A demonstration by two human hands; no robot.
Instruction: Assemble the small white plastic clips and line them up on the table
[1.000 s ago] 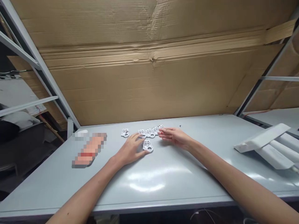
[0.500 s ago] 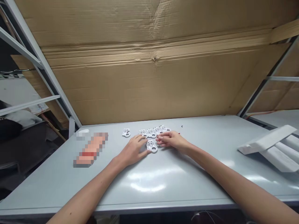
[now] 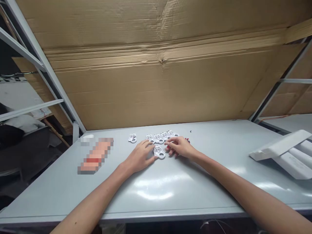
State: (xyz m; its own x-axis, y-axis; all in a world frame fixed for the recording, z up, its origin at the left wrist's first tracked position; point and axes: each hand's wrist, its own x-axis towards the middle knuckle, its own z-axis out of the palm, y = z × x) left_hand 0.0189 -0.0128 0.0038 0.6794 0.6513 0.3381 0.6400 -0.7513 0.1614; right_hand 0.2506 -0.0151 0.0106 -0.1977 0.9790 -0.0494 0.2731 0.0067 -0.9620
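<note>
Left hand (image 3: 139, 156), centre of frame: fingers and thumb spread, at the left edge of one white plate (image 3: 159, 152) with a round opening, lying just below centre. Right hand (image 3: 180, 147), right of centre: fingers curled, a speck of red at the fingertips; whether pinched, cannot tell. Four similar plates (image 3: 159, 139), in a row above. Red pieces (image 3: 187, 140), beside the right hand.

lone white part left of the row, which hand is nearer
Left: the left hand is in front and right of the lone part; the right hand is farther right.
</note>
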